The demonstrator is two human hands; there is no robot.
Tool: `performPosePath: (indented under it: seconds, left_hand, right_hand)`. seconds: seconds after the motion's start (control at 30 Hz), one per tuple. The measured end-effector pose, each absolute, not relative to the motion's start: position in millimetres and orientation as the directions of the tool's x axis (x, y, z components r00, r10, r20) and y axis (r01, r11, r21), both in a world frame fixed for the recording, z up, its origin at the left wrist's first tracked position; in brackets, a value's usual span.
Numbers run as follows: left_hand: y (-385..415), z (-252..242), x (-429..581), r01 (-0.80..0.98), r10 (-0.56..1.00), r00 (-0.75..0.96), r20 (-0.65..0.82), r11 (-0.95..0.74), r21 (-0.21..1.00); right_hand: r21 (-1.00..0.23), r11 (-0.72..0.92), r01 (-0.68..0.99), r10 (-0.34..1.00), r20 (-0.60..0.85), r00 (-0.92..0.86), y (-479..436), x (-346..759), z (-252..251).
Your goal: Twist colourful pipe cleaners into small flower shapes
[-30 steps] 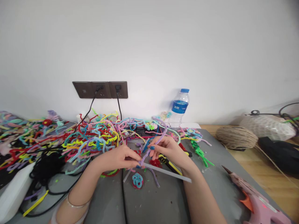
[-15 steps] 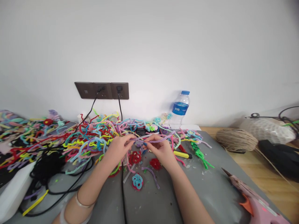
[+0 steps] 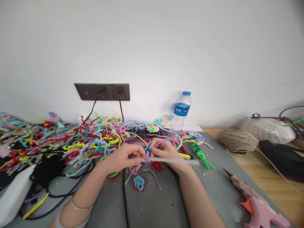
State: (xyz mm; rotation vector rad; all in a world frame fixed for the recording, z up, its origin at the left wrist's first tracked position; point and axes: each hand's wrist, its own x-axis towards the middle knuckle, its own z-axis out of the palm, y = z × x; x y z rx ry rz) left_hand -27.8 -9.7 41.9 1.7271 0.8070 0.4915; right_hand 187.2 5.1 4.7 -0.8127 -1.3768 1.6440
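Observation:
My left hand [image 3: 124, 157] and my right hand [image 3: 166, 152] meet over the grey mat [image 3: 152, 202], fingertips pinched together. Between them they hold a lilac pipe cleaner [image 3: 147, 156] wound around one end of a clear glue stick [image 3: 177, 161], which runs right across my right hand. Just below lie a red flower piece [image 3: 156, 166], a loose purple pipe cleaner [image 3: 153, 176] and a blue-and-red coil [image 3: 139, 183].
A big tangle of coloured pipe cleaners [image 3: 90, 142] covers the left and back. A water bottle [image 3: 181, 109] stands by the wall under the sockets [image 3: 102, 91]. A twine ball [image 3: 237, 140] and pink glue gun [image 3: 256, 202] sit at right; black cables [image 3: 47, 171] at left.
Both hands reached back into the pile, then came nearer again. The glue stick is back across my right hand and the lilac pipe cleaner is now bunched at its end.

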Motion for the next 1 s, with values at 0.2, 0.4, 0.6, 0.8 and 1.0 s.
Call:
performPosePath:
  seconds: [0.2, 0.4, 0.6, 0.8, 1.0]
  left_hand:
    - [-1.8, 37.3, -25.2, 0.295, 0.925, 0.332, 0.185, -0.288, 0.911]
    - [-0.4, 31.7, -23.6, 0.494, 0.946, 0.274, 0.176, -0.295, 0.818]
    - [-10.2, 40.4, -24.2, 0.523, 0.749, 0.644, -0.155, -0.284, 0.803]
    - [-8.4, 49.4, -37.9, 0.402, 0.636, 0.759, -0.136, -0.294, 0.867]
    - [-9.0, 49.8, -40.0, 0.28, 0.658, 0.751, -0.053, -0.245, 0.928]
  right_hand:
    - [-0.983, 0.063, -0.171, 0.936, 0.118, -0.333, 6.7, 176.0, 3.4]
    - [-0.959, 0.239, -0.151, 0.929, 0.271, -0.251, 2.8, 173.8, 1.5]
    - [-0.973, 0.197, -0.119, 0.909, 0.227, -0.35, 4.2, 182.8, 1.0]
    - [-0.976, -0.021, -0.215, 0.88, 0.083, -0.467, 5.6, 192.6, 4.9]
    - [-0.917, -0.17, -0.36, 0.89, 0.014, -0.456, 4.6, 178.2, 2.4]
